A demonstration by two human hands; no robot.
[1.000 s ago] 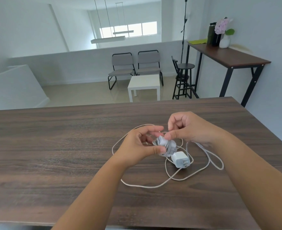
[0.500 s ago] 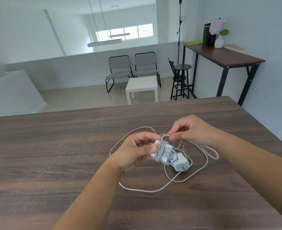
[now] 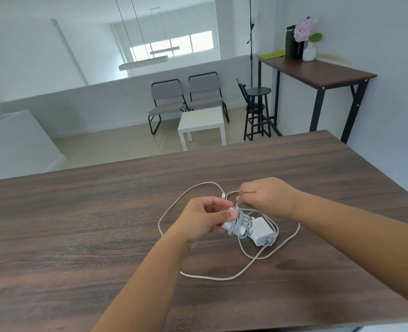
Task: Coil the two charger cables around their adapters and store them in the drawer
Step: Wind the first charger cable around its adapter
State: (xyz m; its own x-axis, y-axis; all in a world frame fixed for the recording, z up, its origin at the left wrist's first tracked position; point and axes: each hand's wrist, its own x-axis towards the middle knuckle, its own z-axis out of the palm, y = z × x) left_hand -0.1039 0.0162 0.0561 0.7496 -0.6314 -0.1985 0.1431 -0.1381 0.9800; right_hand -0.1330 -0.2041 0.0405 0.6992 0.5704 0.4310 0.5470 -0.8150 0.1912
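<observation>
My left hand (image 3: 204,218) grips a white adapter (image 3: 231,225) just above the dark wooden table (image 3: 78,236), with several turns of grey cable (image 3: 240,222) wound round it. My right hand (image 3: 263,195) pinches the free end of that cable just behind the adapter. A second white adapter (image 3: 261,231) lies on the table right beside the held one, prongs toward me. Its loose pale cable (image 3: 210,277) sprawls in wide loops around both hands. No drawer is in view.
The table's far edge runs behind the hands and its right edge lies near the wall. Beyond stand a white side table (image 3: 201,121), two grey chairs (image 3: 186,97), a black stool (image 3: 258,109) and a tall desk (image 3: 318,70) with a vase.
My right hand has carried the cable end over and behind the held adapter, adding a wrap. My left hand turned the adapter slightly. The view shifted a little.
</observation>
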